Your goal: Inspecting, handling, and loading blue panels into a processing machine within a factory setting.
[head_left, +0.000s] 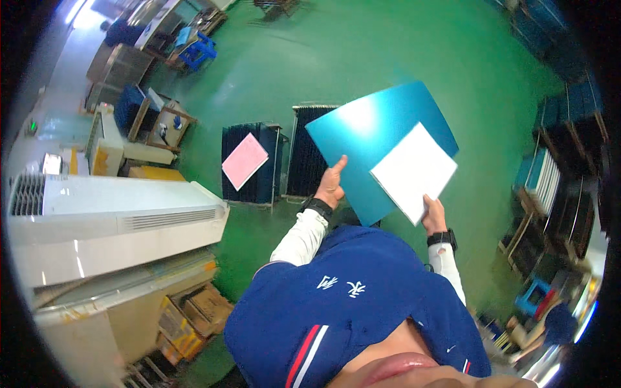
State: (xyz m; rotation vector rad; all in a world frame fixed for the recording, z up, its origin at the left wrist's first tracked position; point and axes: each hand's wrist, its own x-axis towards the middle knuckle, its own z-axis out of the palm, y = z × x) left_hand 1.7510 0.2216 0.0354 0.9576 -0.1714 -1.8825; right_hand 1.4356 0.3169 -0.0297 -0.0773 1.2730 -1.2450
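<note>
A large glossy blue sheet (352, 139) is held up in front of me, tilted, with a bright glare on its upper part. My left hand (331, 185) is closed on its left edge, thumb on the face and the other fingers mostly hidden. A white rectangular sheet or pad (415, 171) overlaps the blue sheet's right part. My right hand (434, 214) pinches the white piece at its lower right edge, thumb on top. Whether those fingers also grip the blue sheet behind it, I cannot tell.
Left of my left hand stands a dark slotted rack (253, 184) with a pink pad (245, 161) on top. Another dark rack (304, 161) is partly behind the blue sheet. A long white machine (129, 223) fills the left side. Loaded shelves (550, 174) line the right.
</note>
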